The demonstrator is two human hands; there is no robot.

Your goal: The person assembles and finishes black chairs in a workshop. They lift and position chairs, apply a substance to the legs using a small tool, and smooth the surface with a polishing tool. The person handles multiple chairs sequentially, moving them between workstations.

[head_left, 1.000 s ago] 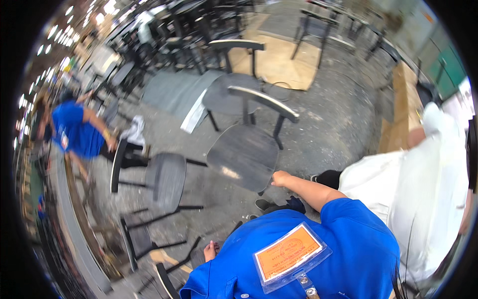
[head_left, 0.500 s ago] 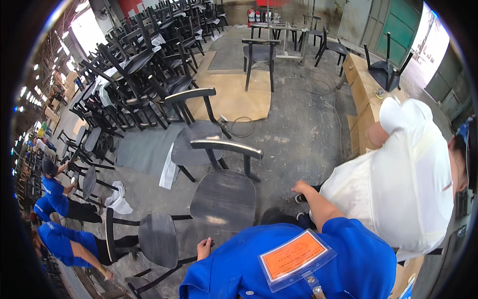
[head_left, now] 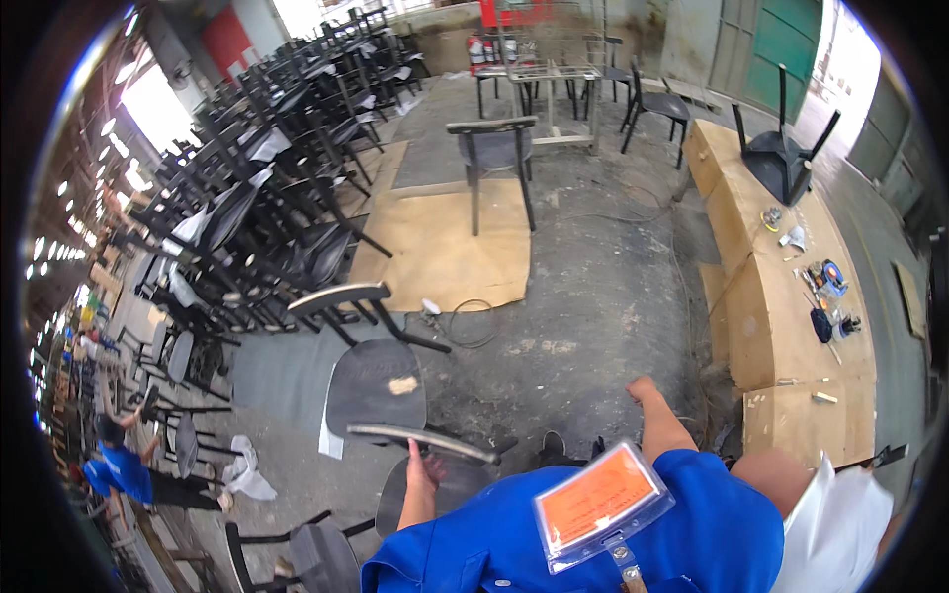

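My left hand point(head_left: 423, 482) is raised with its fingers apart, beside a black wooden chair point(head_left: 457, 486) just in front of me. The curved backrest is close to my fingertips; I cannot tell whether they touch. My right hand point(head_left: 643, 388) hangs over the floor with its fingers curled in and nothing seen in it. Another black chair point(head_left: 376, 381) with a pale patch on its seat stands just beyond. At the lower left is a third black chair point(head_left: 326, 561), partly cut off.
A long wooden workbench point(head_left: 761, 326) on the right bears an upturned chair point(head_left: 778, 158) and small tools. Stacked black chairs point(head_left: 287, 198) fill the left back. A cardboard sheet point(head_left: 445, 247) and cable point(head_left: 474, 321) lie on the floor. A person in white point(head_left: 840, 524) is close at my right.
My view has moved forward, bringing the nearest chairs lower. My left hand has risen toward the near chair's backrest. The person in white has dropped toward the lower right, uncovering the workbench top.
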